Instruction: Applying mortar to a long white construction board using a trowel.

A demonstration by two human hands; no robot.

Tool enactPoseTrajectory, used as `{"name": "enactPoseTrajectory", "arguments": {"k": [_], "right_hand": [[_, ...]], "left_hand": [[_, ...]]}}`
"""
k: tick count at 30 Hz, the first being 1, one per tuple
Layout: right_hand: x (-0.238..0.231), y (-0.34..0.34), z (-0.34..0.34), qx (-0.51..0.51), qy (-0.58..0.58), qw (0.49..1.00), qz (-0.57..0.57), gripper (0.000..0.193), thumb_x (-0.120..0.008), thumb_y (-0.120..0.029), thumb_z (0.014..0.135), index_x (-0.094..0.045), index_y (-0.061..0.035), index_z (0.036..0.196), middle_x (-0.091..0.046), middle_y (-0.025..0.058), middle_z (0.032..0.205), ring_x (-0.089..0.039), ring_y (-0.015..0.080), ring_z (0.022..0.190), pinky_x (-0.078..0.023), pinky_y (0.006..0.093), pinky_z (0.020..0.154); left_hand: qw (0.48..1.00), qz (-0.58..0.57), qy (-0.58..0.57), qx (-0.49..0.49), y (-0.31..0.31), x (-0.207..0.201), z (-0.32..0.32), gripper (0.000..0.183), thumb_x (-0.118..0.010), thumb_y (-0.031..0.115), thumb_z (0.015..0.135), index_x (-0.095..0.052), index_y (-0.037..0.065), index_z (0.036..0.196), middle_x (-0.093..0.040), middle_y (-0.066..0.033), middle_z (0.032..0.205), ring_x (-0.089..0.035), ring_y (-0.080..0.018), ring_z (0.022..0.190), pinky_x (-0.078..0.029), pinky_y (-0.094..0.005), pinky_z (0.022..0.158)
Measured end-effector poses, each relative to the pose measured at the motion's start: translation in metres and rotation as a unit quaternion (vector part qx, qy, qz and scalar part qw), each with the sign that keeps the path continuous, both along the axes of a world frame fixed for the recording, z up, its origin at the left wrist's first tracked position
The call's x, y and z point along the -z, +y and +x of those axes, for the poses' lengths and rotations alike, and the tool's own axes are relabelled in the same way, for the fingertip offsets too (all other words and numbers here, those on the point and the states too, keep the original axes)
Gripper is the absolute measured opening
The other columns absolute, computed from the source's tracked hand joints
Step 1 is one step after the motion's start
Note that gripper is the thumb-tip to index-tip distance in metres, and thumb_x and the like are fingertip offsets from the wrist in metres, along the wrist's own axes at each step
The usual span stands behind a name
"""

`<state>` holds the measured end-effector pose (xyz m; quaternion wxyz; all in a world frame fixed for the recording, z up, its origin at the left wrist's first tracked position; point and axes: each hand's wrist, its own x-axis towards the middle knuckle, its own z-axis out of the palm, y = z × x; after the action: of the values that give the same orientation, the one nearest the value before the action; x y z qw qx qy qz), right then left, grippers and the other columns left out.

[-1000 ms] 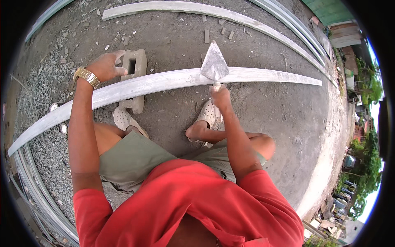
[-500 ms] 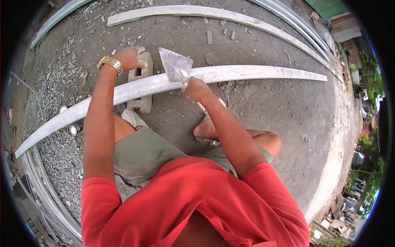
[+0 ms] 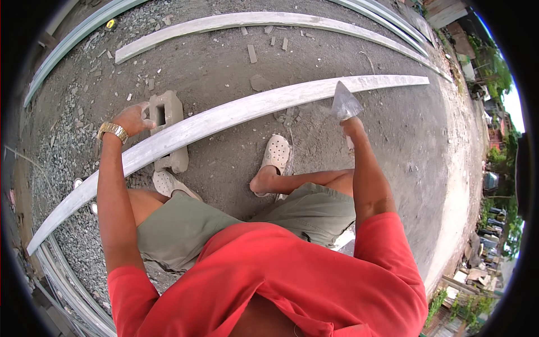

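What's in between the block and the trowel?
Mostly the long pale bar: in the head view it crosses over the block and runs on past the trowel, with grey dirt alongside.

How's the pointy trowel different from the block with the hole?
The trowel has a flat, pointed blade; the block is chunky with a hole. The right hand holds the trowel, while the block sits on the ground, crossed by the long pale bar. Both overlap the bar in this view.
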<state>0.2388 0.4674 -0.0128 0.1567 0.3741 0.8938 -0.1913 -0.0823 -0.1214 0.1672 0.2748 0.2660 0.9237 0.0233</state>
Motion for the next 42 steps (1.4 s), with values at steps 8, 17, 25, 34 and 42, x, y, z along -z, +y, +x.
{"name": "enactPoseTrajectory", "arguments": {"k": [8, 17, 25, 34, 42], "right_hand": [[-0.094, -0.15, 0.013, 0.002, -0.05, 0.995, -0.088, 0.026, -0.064, -0.019, 0.073, -0.066, 0.003, 0.086, -0.066, 0.0174, 0.073, -0.067, 0.0293, 0.068, -0.053, 0.038, 0.064], [-0.099, -0.089, 0.018, 0.098, 0.002, 0.989, -0.11, 0.03, -0.064, -0.019, 0.077, -0.062, 0.011, 0.08, -0.06, 0.0154, 0.064, -0.061, 0.0231, 0.053, -0.049, 0.0372, 0.049], [-0.129, -0.075, 0.019, -0.011, -0.092, 0.996, -0.022, 0.03, -0.062, -0.02, 0.076, -0.061, 0.0081, 0.069, -0.059, 0.0132, 0.055, -0.061, 0.0226, 0.051, -0.047, 0.0406, 0.051], [-0.129, -0.089, 0.013, 0.008, -0.064, 0.996, -0.061, 0.027, -0.06, -0.018, 0.078, -0.06, 0.0078, 0.069, -0.058, 0.0138, 0.057, -0.058, 0.0212, 0.047, -0.046, 0.037, 0.047], [-0.129, -0.119, 0.005, -0.03, -0.093, 0.994, -0.053, 0.029, -0.062, -0.019, 0.072, -0.065, 0.0089, 0.082, -0.065, 0.0191, 0.066, -0.067, 0.0295, 0.064, -0.052, 0.0393, 0.063]], "left_hand": [[1.0, 0.025, 0.019, 0.001, -0.008, 0.003, -0.004, 0.077, -0.073, 0.03, 0.071, -0.042, 0.0, 0.134, -0.058, -0.0255, 0.118, -0.057, -0.0351, 0.11, -0.042, -0.0395, 0.095], [0.998, 0.049, 0.018, 0.043, 0.025, 0.004, -0.006, 0.076, -0.07, 0.037, 0.072, -0.043, -0.002, 0.132, -0.052, -0.0261, 0.126, -0.052, -0.0353, 0.117, -0.039, -0.0392, 0.1], [0.997, 0.054, 0.039, 0.042, 0.019, -0.002, -0.006, 0.075, -0.07, 0.035, 0.072, -0.044, -0.002, 0.132, -0.051, -0.0254, 0.127, -0.051, -0.0351, 0.118, -0.039, -0.0395, 0.1], [0.997, 0.066, 0.038, 0.025, 0.013, 0.001, -0.01, 0.077, -0.07, 0.034, 0.07, -0.044, -0.002, 0.132, -0.049, -0.0253, 0.13, -0.048, -0.0352, 0.121, -0.037, -0.0385, 0.102], [0.997, 0.059, 0.036, 0.021, 0.016, -0.003, -0.008, 0.075, -0.07, 0.035, 0.071, -0.045, 0.0, 0.132, -0.049, -0.0245, 0.13, -0.048, -0.0346, 0.121, -0.037, -0.0379, 0.103]]}}
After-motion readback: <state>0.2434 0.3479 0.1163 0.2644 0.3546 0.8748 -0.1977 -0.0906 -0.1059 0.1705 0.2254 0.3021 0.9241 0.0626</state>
